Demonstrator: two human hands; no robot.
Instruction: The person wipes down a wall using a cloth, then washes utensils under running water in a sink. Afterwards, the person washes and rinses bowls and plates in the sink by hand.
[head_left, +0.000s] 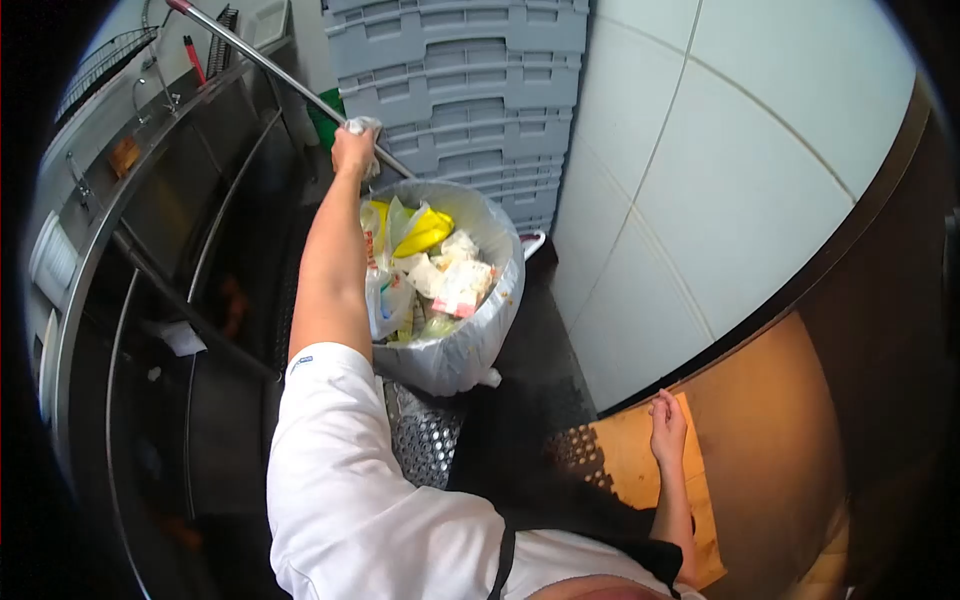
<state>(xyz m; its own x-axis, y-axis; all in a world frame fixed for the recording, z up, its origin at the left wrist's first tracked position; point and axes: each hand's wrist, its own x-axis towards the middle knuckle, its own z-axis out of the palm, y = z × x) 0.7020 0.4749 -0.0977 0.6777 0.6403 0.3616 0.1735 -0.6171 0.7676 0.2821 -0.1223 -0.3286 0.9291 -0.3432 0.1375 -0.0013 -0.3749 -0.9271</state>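
My left hand [354,152] reaches forward, closed on a crumpled white cloth or paper [364,127]. It is at a long metal pole [280,75] with a red end, which slants down to behind the bin. I cannot tell whether the fingers also wrap the pole. Just below stands a round bin [445,365] lined with a translucent bag. Inside it lie a yellow wrapper [424,232], crumpled white papers [462,285] and plastic bags [385,300]. My right hand [668,428] hangs low on the right, fingers loosely curled, with nothing visible in it.
Stacked grey crates [455,95] rise behind the bin. On the left runs a dark steel counter with a metal rail [235,190] and taps. A white tiled wall [690,200] closes off the right. Underfoot is a perforated black mat [428,445].
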